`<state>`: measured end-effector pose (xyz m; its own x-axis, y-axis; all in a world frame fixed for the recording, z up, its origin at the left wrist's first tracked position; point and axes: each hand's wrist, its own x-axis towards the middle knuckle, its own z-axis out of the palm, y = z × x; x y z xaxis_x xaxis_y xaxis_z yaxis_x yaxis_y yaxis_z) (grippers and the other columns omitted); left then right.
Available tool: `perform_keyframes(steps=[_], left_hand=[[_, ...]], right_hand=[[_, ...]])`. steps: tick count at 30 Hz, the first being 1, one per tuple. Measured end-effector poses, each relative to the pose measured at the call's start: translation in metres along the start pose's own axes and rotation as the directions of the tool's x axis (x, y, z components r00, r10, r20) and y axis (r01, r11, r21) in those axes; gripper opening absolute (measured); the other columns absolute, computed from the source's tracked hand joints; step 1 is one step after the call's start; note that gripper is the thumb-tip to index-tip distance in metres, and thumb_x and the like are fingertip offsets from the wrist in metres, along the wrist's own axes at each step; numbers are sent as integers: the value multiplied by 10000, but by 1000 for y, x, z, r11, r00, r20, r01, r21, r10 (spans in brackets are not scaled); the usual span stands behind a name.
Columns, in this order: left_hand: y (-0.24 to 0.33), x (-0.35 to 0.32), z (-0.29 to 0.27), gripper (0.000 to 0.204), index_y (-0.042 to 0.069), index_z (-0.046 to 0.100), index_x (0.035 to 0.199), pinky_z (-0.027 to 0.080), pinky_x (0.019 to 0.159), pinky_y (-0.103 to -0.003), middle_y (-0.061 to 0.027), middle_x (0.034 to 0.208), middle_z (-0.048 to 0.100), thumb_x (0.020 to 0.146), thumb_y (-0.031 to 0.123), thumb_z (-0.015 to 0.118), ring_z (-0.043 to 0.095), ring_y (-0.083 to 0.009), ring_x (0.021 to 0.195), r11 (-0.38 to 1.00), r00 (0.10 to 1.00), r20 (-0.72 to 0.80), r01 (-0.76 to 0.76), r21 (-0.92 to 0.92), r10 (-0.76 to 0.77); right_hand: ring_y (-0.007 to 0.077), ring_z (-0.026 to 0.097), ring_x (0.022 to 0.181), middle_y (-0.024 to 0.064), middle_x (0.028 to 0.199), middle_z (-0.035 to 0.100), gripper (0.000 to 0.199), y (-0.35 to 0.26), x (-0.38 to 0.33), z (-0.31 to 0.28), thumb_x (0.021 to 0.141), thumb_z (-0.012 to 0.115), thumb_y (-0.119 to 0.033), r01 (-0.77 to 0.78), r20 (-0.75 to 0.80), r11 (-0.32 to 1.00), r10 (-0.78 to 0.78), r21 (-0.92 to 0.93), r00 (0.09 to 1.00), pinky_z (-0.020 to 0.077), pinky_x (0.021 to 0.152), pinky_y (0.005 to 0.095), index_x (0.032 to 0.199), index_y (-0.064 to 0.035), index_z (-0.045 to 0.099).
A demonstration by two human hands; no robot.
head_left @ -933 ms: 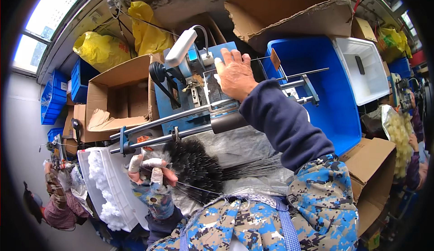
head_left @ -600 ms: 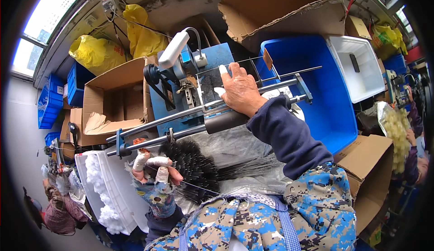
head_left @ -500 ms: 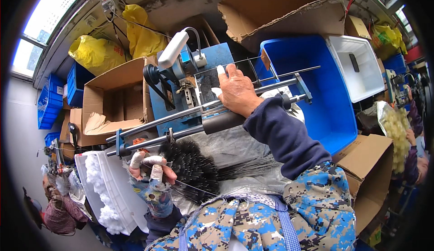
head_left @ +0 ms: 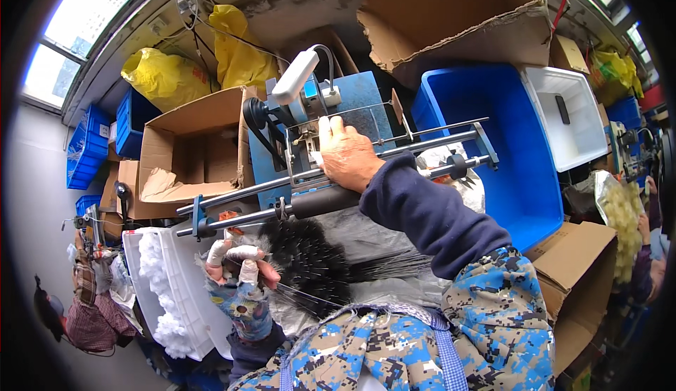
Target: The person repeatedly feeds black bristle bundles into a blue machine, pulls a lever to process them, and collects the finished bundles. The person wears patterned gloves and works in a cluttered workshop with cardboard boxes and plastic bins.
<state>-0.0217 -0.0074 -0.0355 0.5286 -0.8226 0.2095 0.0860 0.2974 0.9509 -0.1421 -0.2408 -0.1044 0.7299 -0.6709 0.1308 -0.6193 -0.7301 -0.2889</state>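
My right hand (head_left: 345, 155) lies over the sliding carriage (head_left: 325, 202) of a small bench machine, its fingers close together and reaching toward the metal clamp by the blue bed (head_left: 365, 95). The carriage has a dark sleeve and rides on two steel rails (head_left: 394, 153). At lower left my left hand (head_left: 243, 264), its fingers wrapped in white tape, is closed with a thin wire (head_left: 303, 294) at its fingertips. Beside it, a dense bundle of thin black wires with pale tips (head_left: 310, 261) rests on a grey plastic sheet (head_left: 384, 232).
A large blue bin (head_left: 521, 158) stands right of the machine, with a white tub (head_left: 574, 120) beyond it. Open cardboard boxes (head_left: 158, 144) stand at left, back and lower right. A white crate (head_left: 204, 306) holds white fluffy material. Other people work at both sides.
My right hand has slid left along the rails with the carriage, its fingers drawing closer together. My left hand stays by the bundle. The whole view has shifted slightly.
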Motion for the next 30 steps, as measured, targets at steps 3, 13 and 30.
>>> perform_keyframes(steps=[3,13,30], left_hand=[[4,-5,-18,434,29,383,1267,493,388,-263,-193,902,618,859,-14,525,623,-232,564,999,996,-89,13,-39,-16],[-10,21,12,399,46,424,1262,486,410,-254,-174,929,618,878,23,528,611,-217,576,995,996,77,-38,-94,46],[5,-7,14,372,81,515,1121,508,733,-315,-160,936,623,785,19,661,620,-192,816,960,990,129,-85,267,52]], right_hand=[[298,528,875,189,1013,456,486,24,-10,-14,760,639,-259,-2,55,997,6,-82,998,484,698,385,1079,79,494],[237,542,938,102,895,631,134,92,3,-49,759,562,-108,-2,124,940,48,-341,991,350,782,401,857,-83,650],[286,651,744,180,850,647,186,-26,-86,-88,808,608,-5,226,-77,467,-316,855,946,506,631,313,990,33,605]])
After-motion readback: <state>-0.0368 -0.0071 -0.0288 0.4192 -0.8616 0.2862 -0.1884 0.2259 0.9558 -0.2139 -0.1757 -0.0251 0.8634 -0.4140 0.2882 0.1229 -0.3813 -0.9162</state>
